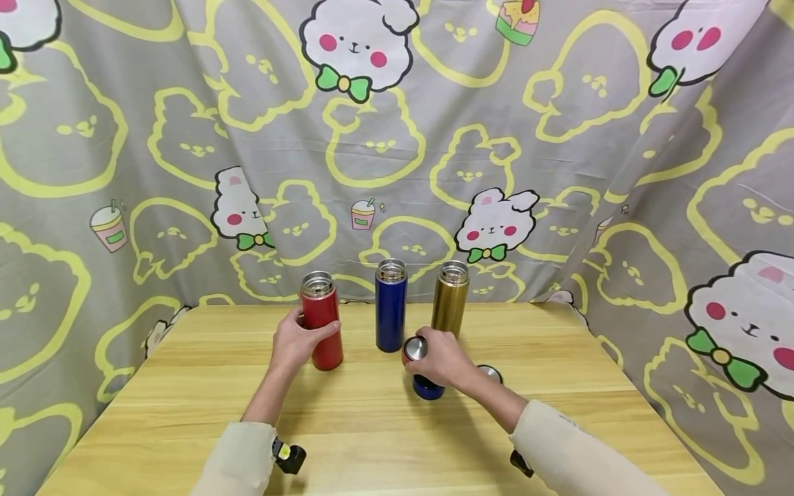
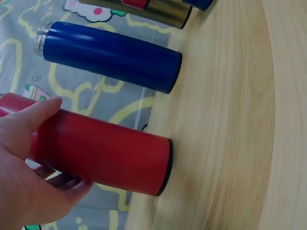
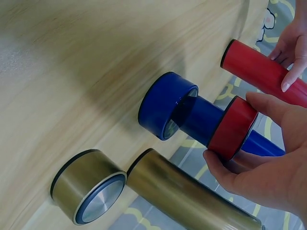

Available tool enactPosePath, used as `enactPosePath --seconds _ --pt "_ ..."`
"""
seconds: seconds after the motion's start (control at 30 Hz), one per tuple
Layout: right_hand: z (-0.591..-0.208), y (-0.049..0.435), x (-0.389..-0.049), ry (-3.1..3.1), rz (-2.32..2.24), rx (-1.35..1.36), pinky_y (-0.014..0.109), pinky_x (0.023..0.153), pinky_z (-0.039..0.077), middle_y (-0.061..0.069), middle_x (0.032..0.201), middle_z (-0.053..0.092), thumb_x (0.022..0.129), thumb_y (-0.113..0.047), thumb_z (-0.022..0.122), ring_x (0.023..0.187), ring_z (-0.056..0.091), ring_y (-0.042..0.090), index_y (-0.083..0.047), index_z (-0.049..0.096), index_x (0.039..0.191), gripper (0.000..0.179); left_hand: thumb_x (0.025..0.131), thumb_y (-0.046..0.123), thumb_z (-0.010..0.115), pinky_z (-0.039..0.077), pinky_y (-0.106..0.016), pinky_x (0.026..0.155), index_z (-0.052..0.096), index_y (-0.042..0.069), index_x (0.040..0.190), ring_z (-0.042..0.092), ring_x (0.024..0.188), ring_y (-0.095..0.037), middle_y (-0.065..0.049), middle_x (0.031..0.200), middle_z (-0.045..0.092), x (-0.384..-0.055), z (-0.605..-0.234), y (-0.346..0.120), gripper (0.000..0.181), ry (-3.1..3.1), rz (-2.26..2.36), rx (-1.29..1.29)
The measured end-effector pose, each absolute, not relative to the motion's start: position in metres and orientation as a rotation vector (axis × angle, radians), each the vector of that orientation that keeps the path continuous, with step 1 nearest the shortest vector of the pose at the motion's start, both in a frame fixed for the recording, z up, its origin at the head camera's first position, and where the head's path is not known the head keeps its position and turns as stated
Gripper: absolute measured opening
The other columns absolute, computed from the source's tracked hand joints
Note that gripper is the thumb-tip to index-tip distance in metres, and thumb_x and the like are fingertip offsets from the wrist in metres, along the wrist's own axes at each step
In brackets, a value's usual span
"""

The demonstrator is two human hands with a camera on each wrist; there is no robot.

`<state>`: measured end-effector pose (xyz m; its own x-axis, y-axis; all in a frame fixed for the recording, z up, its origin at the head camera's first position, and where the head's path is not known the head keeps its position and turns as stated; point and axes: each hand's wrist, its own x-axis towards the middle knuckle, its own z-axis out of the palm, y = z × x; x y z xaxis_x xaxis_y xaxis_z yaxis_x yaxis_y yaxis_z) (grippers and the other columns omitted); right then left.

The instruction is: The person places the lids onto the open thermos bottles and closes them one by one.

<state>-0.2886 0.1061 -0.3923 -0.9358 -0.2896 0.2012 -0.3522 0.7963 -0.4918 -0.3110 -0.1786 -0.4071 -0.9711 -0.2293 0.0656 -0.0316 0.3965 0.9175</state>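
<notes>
The red bottle (image 1: 320, 315), blue bottle (image 1: 391, 311) and gold bottle (image 1: 449, 306) match a red lid (image 3: 232, 127), blue lid (image 3: 160, 105) and gold lid (image 3: 84, 179); yellow outlines pattern the grey curtain (image 1: 372, 155).

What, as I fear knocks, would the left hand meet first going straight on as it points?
The red bottle the left hand grips; beyond, probably the patterned curtain, though depth is unclear.

Left grip (image 1: 295, 341) and right grip (image 1: 444, 357) curled

No legible lettering or numbers; small dark mark (image 1: 574, 424) on right sleeve (image 1: 579, 455) unreadable.
</notes>
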Motion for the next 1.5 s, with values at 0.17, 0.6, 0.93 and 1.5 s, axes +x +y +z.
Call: enactPosePath --seconds 0.17,0.6,0.93,1.5 --pt "-0.392 0.105 -0.289 -2.875 0.833 0.514 0.032 0.067 0.053 0.008 0.093 0.071 0.073 -0.021 0.087 0.078 0.064 0.018 0.0 0.067 0.108 0.045 0.08 0.041 0.085 0.049 -0.053 0.104 0.054 0.005 0.138 0.059 0.121 -0.036 -0.019 0.135 0.061 -0.312 -0.407 -0.18 0.075 -2.47 -1.607 0.23" --pt "-0.392 0.101 -0.29 -2.873 0.852 0.528 0.032 0.065 0.053 0.005 0.088 0.069 0.073 -0.019 0.087 0.074 0.063 0.016 -0.003 0.067 0.099 0.037 0.077 0.044 0.087 0.052 -0.05 0.1 0.058 0.004 0.134 0.063 0.118 -0.035 -0.019 0.13 0.066 -0.312 -0.408 -0.185 0.075 -2.512 -1.534 0.178" --pt "-0.392 0.102 -0.291 -2.888 0.852 0.518 0.031 0.063 0.051 0.005 0.086 0.068 0.075 -0.02 0.086 0.072 0.062 0.016 -0.004 0.066 0.099 0.036 0.075 0.045 0.088 0.055 -0.048 0.094 0.06 0.006 0.131 0.067 0.111 -0.031 -0.015 0.125 0.068 -0.305 -0.405 -0.177 0.073 -2.596 -1.536 0.067" --pt "-0.392 0.099 -0.295 -2.875 0.825 0.52 0.031 0.064 0.051 0.004 0.086 0.068 0.073 -0.021 0.087 0.073 0.06 0.016 -0.004 0.067 0.099 0.037 0.072 0.034 0.093 0.057 -0.042 0.091 0.065 0.009 0.127 0.07 0.103 -0.023 -0.009 0.116 0.073 -0.295 -0.402 -0.157 0.067 -2.621 -1.656 -0.164"
